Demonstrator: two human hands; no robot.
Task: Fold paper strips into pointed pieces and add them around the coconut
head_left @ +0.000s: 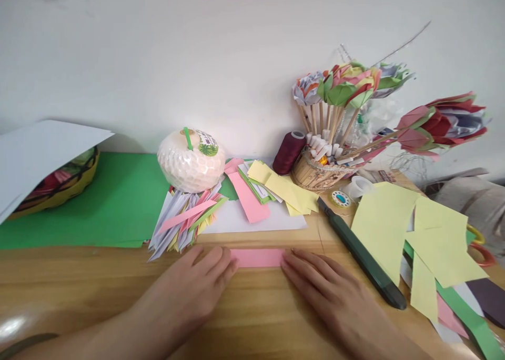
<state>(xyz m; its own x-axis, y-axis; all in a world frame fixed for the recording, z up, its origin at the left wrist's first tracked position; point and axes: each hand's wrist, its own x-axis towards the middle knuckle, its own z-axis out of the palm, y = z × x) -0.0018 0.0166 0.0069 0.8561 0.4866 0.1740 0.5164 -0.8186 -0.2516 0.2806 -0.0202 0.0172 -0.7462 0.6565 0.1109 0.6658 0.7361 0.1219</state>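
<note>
A pink paper strip [257, 258] lies across the wooden table [252, 312] between my two hands. My left hand [199, 278] grips its left end, fingers curled and close together, with the thumb side by the strip. At the other end my right hand [323, 278] presses its bunched fingertips onto the pink paper. Both ends of the strip are covered by my fingers. Just beyond my left hand sits a pile of folded paper strips [185, 218] in white, pink, green and yellow.
Behind stand a wrapped white coconut [191, 160], a maroon thread spool [289, 153] and a basket [317, 171] of paper flowers. A dark green cutter knife [363, 257] and yellow paper scraps [382, 228] lie right. Green sheets [114, 202] lie left, beside a yellow-rimmed basket [59, 197].
</note>
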